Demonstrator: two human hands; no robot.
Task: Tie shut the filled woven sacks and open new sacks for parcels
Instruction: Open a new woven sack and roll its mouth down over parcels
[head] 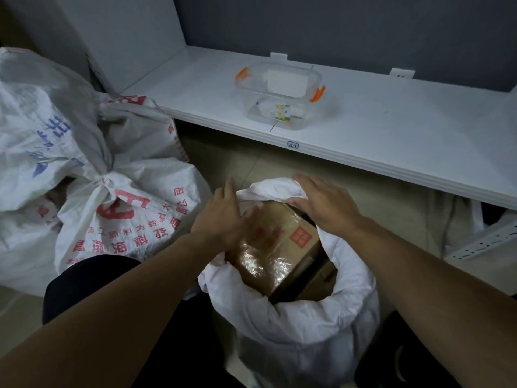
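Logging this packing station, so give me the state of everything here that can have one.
Front sack: open, rim rolled down, boxes inside.
Red-print sack: tied shut at the neck.
Blue-print sack: closure cannot be told.
Top box: taped shut, tilted in the front sack.
Container: on the shelf, orange latches swung out.
Left hand: open, blurred, over the top box.
Right hand: open, flat on the front sack's far rim.

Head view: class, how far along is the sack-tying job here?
Done: the red-printed sack is tied at its neck. In hand: the left hand and right hand are at the mouth of the white sack, open around a cardboard box. Left: gather and tie that mouth, then open a new sack.
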